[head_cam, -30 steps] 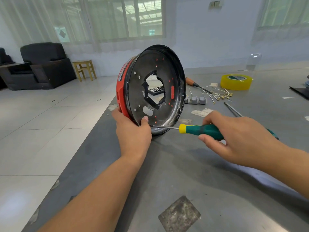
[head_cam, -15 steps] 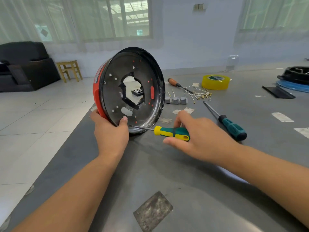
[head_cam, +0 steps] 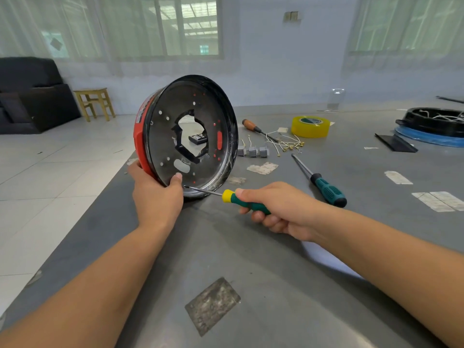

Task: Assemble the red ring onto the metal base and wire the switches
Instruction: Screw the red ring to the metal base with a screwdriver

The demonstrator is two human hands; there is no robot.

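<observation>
Metal base: metal base (head_cam: 198,136) stands on its edge, tilted, near the left edge of the counter (head_cam: 251,259), open dished side toward the camera, with a jagged central cutout.
Red ring: red ring (head_cam: 138,141) sits around the base's far, left-facing side.
Left hand: left hand (head_cam: 155,194) grips the lower rim of base and ring, thumb pressed on the inner face.
Right hand: right hand (head_cam: 278,209) is curled round the green handle of a screwdriver (head_cam: 226,195); its tip meets the base just beside the left thumb.
Switches: three grey switches (head_cam: 252,151) lie in a row just right of the base.
Wires: loose wires (head_cam: 286,143) with brass ends lie beyond the switches.
Other tools: a second green screwdriver (head_cam: 319,180) and an orange-handled screwdriver (head_cam: 256,128) lie toward the counter's middle.
Tape: yellow tape roll (head_cam: 310,126) sits farther back.
</observation>
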